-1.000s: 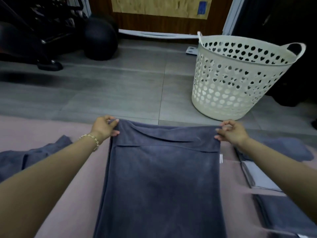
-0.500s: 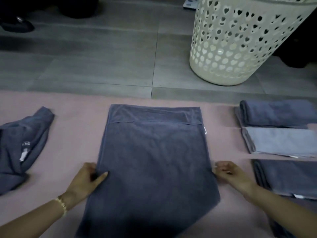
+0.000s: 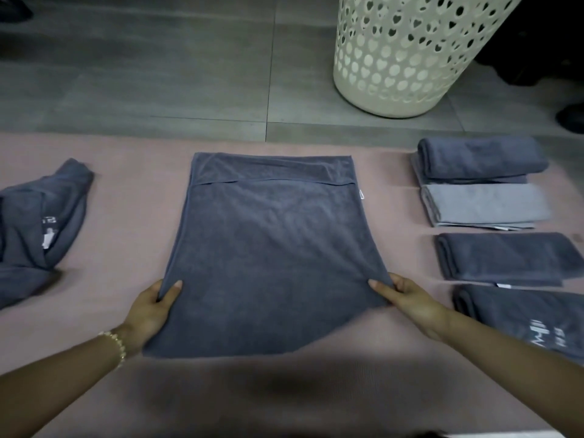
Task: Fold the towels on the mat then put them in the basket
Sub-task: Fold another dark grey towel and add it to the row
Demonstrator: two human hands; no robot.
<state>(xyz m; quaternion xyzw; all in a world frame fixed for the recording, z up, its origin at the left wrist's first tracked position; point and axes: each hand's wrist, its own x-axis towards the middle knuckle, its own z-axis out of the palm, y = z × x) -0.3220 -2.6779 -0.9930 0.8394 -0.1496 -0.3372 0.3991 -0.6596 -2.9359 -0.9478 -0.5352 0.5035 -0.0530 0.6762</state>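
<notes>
The dark grey towel (image 3: 271, 248) is lying flat in the middle of the frame on the pink mat (image 3: 126, 210), its far edge doubled back into a narrow band. The left hand (image 3: 151, 308) is pinching the towel's left edge, thumb on top; the right hand (image 3: 407, 298) is pinching the right edge likewise. Folding well here probably means lifting both sides level, landing the near half square on the far band, then smoothing. A crumpled towel (image 3: 41, 222) is lying at far left, folded towels (image 3: 483, 205) are sitting in a column at right, and the basket (image 3: 410, 58) is standing at upper right on the floor.
</notes>
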